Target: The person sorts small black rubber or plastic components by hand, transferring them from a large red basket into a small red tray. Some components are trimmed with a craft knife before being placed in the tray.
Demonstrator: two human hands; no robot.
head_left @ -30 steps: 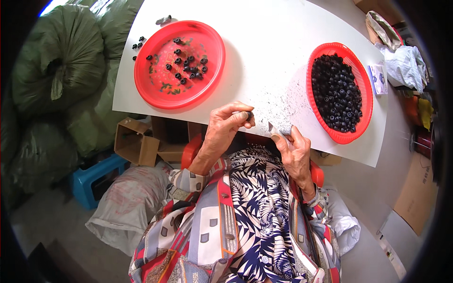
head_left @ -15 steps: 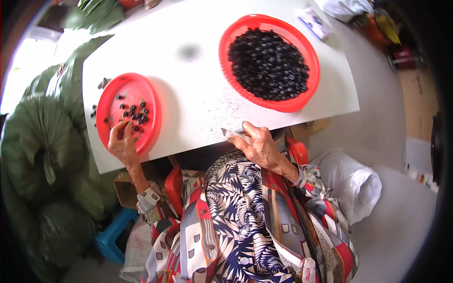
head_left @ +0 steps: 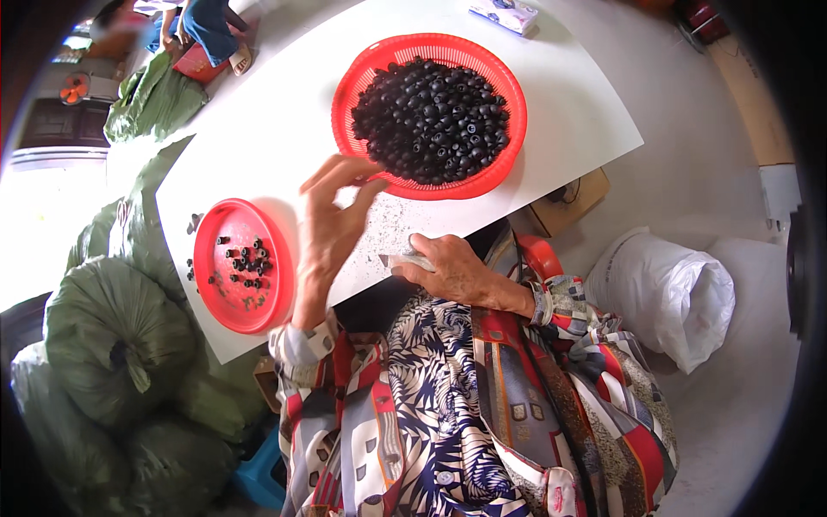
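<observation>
My left hand (head_left: 336,220) reaches over the white table (head_left: 568,112), thumb and fingers apart, fingertips at the near left rim of a red plastic basket (head_left: 345,95). I see nothing between those fingers. The basket is heaped with small black round parts (head_left: 431,121), some with holes in them. Close to the table's front edge, my right hand (head_left: 457,271) is closed around a small blade (head_left: 386,259) with a pale wrapping; its pointed tip sticks out to the left. A red round tray (head_left: 226,302) left of my left hand carries several small black pieces (head_left: 248,261).
Black crumbs (head_left: 388,220) dot the tabletop between the hands. A tissue pack (head_left: 504,15) lies at the far edge. Stuffed green sacks (head_left: 121,327) crowd the left side; a white sack (head_left: 663,293) stands on the right. Another person's leg (head_left: 207,34) shows at the far left.
My left hand has left the red tray and moved right to the basket, its fingers spreading. My right hand keeps the blade near the table edge. The view has shifted.
</observation>
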